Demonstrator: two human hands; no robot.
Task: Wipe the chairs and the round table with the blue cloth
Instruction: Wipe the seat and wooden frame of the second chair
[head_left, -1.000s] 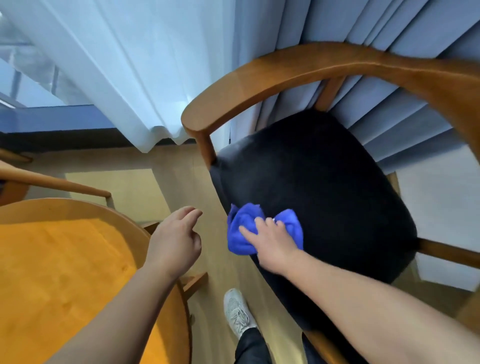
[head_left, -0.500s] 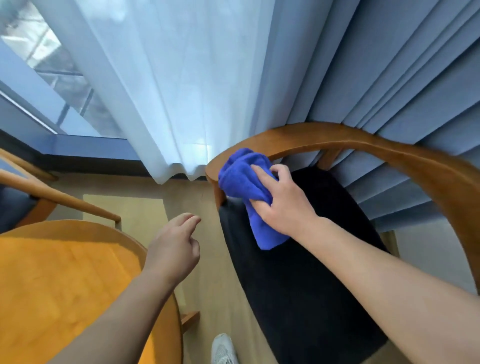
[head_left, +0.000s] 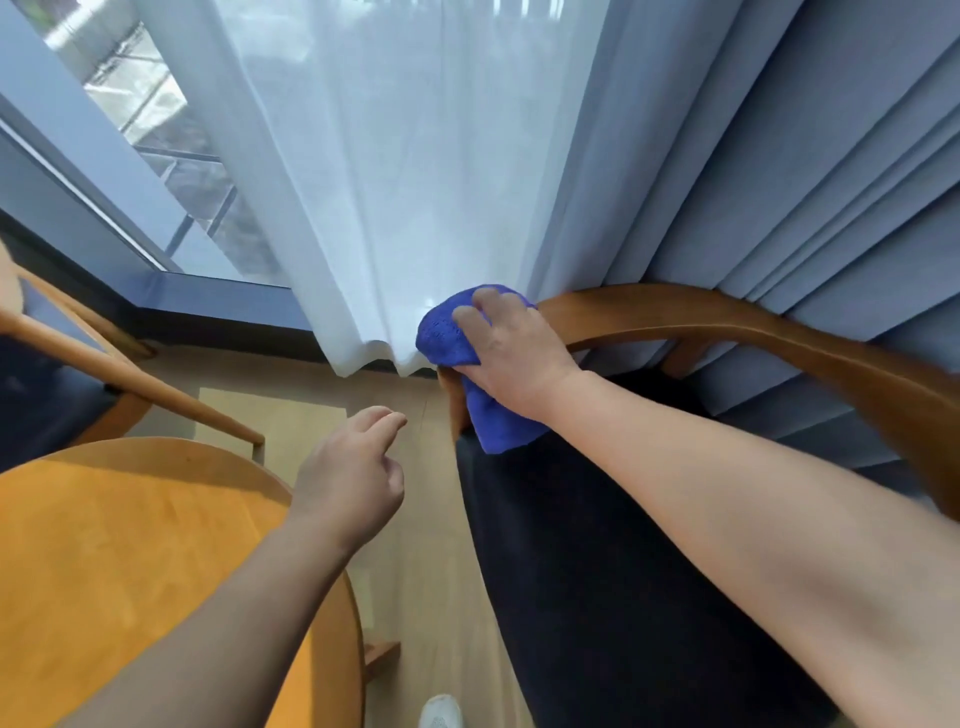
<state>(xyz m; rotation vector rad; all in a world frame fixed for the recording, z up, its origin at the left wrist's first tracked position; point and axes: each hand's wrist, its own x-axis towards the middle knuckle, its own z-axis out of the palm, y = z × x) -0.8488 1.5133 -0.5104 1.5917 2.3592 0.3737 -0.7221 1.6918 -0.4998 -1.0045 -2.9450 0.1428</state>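
The cloth (head_left: 451, 338) is deep blue, the chair's seat (head_left: 613, 571) black, its rail (head_left: 727, 325) brown, the round table (head_left: 130, 561) orange, the sheer curtain (head_left: 395, 171) white.

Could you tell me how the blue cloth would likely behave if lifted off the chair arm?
Probably floppy: the blue cloth bunches under the right hand and its free end droops below the chair arm. Likely light, since one hand alone holds it. Its fuzzy-looking surface should not slip much on the wood.
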